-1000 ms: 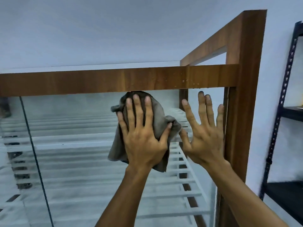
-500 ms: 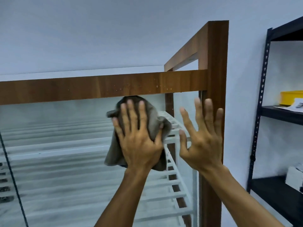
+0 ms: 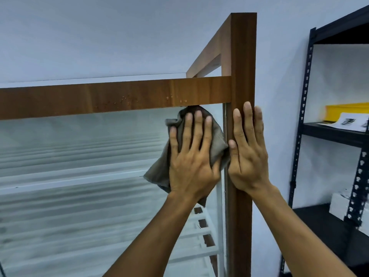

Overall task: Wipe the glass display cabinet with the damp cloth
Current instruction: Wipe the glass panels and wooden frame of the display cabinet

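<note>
The glass display cabinet has a brown wooden frame [image 3: 111,98] and a front glass pane [image 3: 79,176] with white slatted shelves behind it. My left hand [image 3: 191,156] presses a grey damp cloth [image 3: 159,172] flat against the glass at the pane's top right corner, just under the top rail. My right hand [image 3: 247,152] lies flat with fingers apart on the wooden corner post [image 3: 241,56], holding nothing. The two hands are side by side, almost touching.
A dark metal shelving rack [image 3: 305,116] stands to the right of the cabinet, holding a yellow bin [image 3: 347,111], papers [image 3: 347,121] and a white box [image 3: 339,204]. A pale wall lies behind. Small water drops dot the top rail.
My left hand slid the cloth rightwards along the glass to the corner. My right hand moved from the glass onto the corner post. The view shifted right.
</note>
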Available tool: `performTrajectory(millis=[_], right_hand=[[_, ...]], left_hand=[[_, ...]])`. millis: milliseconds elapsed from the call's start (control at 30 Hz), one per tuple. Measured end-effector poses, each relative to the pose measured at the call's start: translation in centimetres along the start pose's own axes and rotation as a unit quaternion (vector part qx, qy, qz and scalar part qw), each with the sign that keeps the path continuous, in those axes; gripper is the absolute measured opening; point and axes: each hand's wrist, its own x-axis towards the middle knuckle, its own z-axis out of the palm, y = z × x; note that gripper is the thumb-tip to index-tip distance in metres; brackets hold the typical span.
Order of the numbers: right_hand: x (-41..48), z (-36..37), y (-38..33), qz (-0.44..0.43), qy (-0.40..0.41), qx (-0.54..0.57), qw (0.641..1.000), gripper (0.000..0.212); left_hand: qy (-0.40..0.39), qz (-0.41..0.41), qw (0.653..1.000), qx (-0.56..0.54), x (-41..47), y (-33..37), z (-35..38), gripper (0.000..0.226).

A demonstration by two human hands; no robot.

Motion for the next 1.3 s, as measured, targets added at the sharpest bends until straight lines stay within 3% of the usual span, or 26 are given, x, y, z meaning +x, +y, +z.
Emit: performTrajectory(millis=[167,300,533,733,867,1000,1100,1233,1300], right_hand=[[0.0,0.0,0.1,0.01,0.005,0.073,0.997,0.052],[-0.1,-0.1,0.1,0.012,0.004,0.094,0.995,0.053],[-1.0,-0.3,0.0,0.032,-0.007,0.074,0.997,0.055],[-1.6,-0.3,0.2,0.034,-0.006,0.032,0.999,0.055],[-1.7,-0.5,0.1,0.039,0.0,-0.006,0.999,0.054],[-1.6,-0.1,-1.7,0.071,0.018,-0.066,0.995,0.058],[-1.4,2.1,-5.5,0.04,0.012,-0.042,0.998,0.059],[-0.6,5.8,-9.7,0.012,-0.033,-0.012,0.999,0.059],[-0.5,7.4,-11.3,0.0,-0.043,-0.039,0.998,0.061]], left_hand=[[0.002,-0.03,0.999,-0.014,1.0,1.3,-0.1,0.081],[-0.022,0.026,0.998,-0.044,1.4,1.5,-0.4,0.078],[-0.057,0.154,0.986,-0.004,-0.2,-1.1,-0.8,0.08],[-0.027,0.075,0.997,0.006,1.5,-0.1,-0.6,0.082],[-0.035,0.104,0.994,-0.011,0.0,-1.6,-0.7,0.082],[-0.006,0.034,0.999,0.02,-1.6,-6.2,-2.6,0.08],[0.029,-0.022,0.998,0.048,-3.0,-10.9,-4.0,0.075],[0.083,-0.229,0.968,0.057,-4.7,-14.7,-5.1,0.076],[0.069,-0.241,0.966,0.056,-4.8,-14.3,-5.2,0.079]])
